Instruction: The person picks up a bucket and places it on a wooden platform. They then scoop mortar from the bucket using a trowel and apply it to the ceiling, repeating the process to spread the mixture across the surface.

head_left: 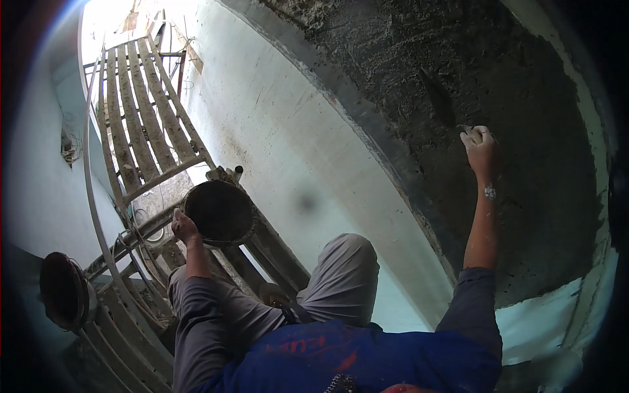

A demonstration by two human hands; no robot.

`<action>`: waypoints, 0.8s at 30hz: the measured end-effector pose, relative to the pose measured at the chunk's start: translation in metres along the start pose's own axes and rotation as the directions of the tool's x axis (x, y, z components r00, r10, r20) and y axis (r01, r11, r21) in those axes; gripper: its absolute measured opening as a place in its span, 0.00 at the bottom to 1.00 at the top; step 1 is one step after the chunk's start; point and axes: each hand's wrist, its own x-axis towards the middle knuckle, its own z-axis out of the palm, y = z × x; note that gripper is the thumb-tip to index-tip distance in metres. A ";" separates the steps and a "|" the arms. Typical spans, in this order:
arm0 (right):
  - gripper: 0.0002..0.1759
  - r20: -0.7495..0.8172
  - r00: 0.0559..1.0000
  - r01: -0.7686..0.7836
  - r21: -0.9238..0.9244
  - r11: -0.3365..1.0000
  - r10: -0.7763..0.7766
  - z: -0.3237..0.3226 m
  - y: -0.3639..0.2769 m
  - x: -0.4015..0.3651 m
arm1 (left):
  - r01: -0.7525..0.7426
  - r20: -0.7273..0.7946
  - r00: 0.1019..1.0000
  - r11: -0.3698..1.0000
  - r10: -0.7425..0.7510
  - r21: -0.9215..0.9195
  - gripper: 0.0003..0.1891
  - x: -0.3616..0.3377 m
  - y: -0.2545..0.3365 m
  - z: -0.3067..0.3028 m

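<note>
My right hand (482, 152) is closed round the handle of a trowel (439, 99), whose dark pointed blade lies against or very close to the wet grey mortar (524, 177) on the wall. White smears mark the wrist. My left hand (185, 226) grips the left rim of a round, dark bucket (221, 213) beside my knee. The bucket's inside is too dark to tell what it holds.
Slatted scaffold platforms (141, 108) run beneath me and away toward the bright far end. A second round container (64, 291) stands at lower left. A long pole (90, 157) crosses the left side, with cables near its lower end. A pale wall (282, 124) borders the mortar.
</note>
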 end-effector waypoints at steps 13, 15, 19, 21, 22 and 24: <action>0.18 0.054 0.988 0.114 0.387 0.915 -0.146 0.096 0.045 -0.005 | -0.025 -0.070 0.997 0.993 0.033 0.112 0.28 -0.002 0.001 0.000; 0.20 0.022 0.986 0.143 0.391 0.909 -0.164 0.089 0.049 -0.008 | -0.047 -0.062 0.997 0.994 0.054 0.097 0.28 -0.003 0.008 -0.002; 0.18 0.303 0.929 0.116 0.305 0.945 -0.212 0.100 0.037 -0.026 | -0.015 -0.032 0.999 1.000 0.016 0.028 0.28 -0.008 0.016 -0.005; 0.20 0.467 0.874 0.099 0.097 0.990 -0.133 0.092 0.006 -0.029 | -0.089 -0.101 0.991 0.996 0.085 -0.030 0.27 -0.008 0.011 0.002; 0.19 0.457 0.882 0.089 0.084 0.992 -0.118 0.091 0.005 -0.025 | -0.002 -0.021 1.000 0.999 0.001 -0.039 0.27 -0.014 0.023 -0.005; 0.19 0.444 0.892 0.069 0.058 0.996 -0.087 0.097 0.008 -0.011 | -0.002 0.020 1.000 1.000 0.002 0.017 0.27 -0.009 0.017 -0.005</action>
